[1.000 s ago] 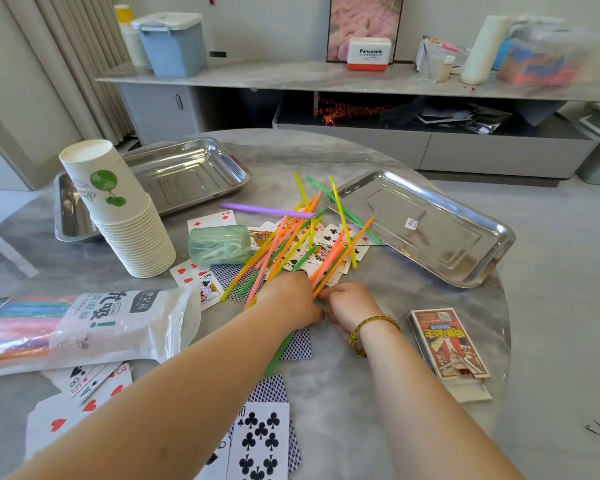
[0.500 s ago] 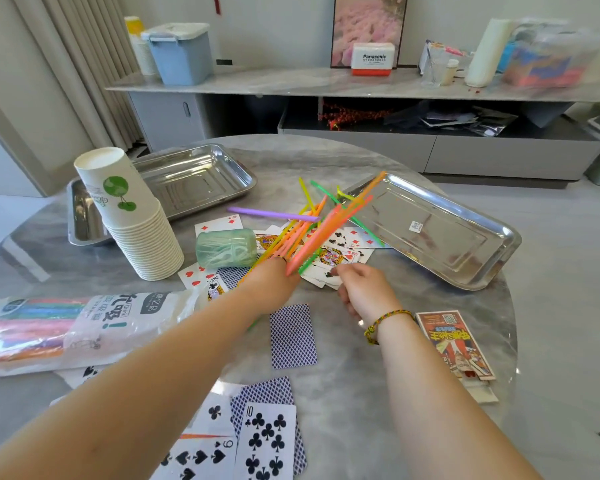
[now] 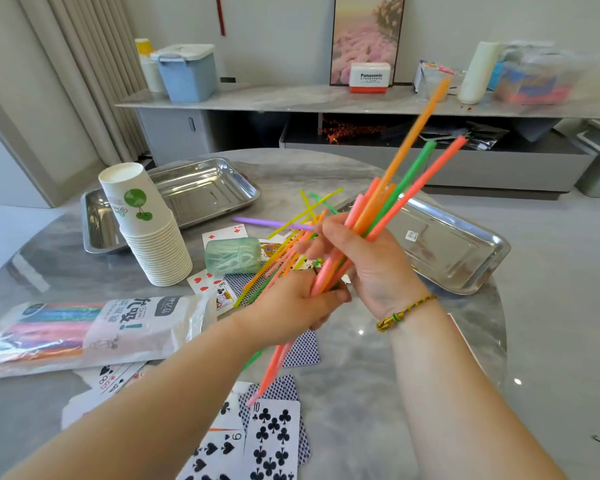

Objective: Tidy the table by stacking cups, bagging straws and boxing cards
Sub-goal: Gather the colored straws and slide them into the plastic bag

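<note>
At the far left of the grey table (image 3: 361, 358) lies a plastic straw bag (image 3: 94, 332), partly filled, its open end seemingly toward the middle. Behind it stands a tall stack of paper cups (image 3: 146, 230) — that step looks done. Playing cards (image 3: 274, 441) lie scattered and unboxed. In the middle, a few loose straws (image 3: 281, 247) rest across some cards. Above the table the left hand (image 3: 291, 306) grips the lower part of a bundle of straws (image 3: 392, 199), and the right hand (image 3: 371, 268) curls round its middle; the bundle tilts up to the right, ends uneven. The step in hand is bagging straws. Next, probably, the ends need squaring and the bundle must swing left to the bag's opening — loose ones after.
</note>
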Demonstrator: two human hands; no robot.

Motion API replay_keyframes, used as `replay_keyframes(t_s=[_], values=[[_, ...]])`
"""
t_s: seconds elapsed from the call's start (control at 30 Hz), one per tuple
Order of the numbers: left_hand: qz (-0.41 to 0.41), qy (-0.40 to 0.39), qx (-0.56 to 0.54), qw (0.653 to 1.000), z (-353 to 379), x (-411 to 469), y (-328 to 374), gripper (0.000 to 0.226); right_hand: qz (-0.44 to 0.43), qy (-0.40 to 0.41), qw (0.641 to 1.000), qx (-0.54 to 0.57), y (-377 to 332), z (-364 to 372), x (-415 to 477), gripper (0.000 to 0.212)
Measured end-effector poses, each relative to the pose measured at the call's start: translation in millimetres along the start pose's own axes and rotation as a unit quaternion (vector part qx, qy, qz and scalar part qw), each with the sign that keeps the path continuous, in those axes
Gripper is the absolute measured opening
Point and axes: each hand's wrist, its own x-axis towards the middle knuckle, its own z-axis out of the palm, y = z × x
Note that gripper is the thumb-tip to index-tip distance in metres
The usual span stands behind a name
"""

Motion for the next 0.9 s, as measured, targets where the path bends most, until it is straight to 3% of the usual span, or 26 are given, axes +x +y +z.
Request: replay_keyframes(t_s=[0.1,0.23,0.5,0.9], values=[[0.015,0.044,-0.033,0.998,3,-4,3,0.025,-0.004,0.019,0.999,-0.026,-9,15,-2,0.024],[0.005,0.074,-0.028,0.997,3,-15,2,0.024,-0.062,0.008,0.995,-0.079,-29,37,0,0.025],[0.035,0.151,-0.099,0.983,-4,-29,13,0.024,-0.086,0.029,0.995,-0.030,-53,69,-2,0.023],[-0.006,0.143,-0.097,0.985,-14,-53,-14,0.025,-0.062,0.029,0.991,-0.115,-22,85,-8,0.024]])
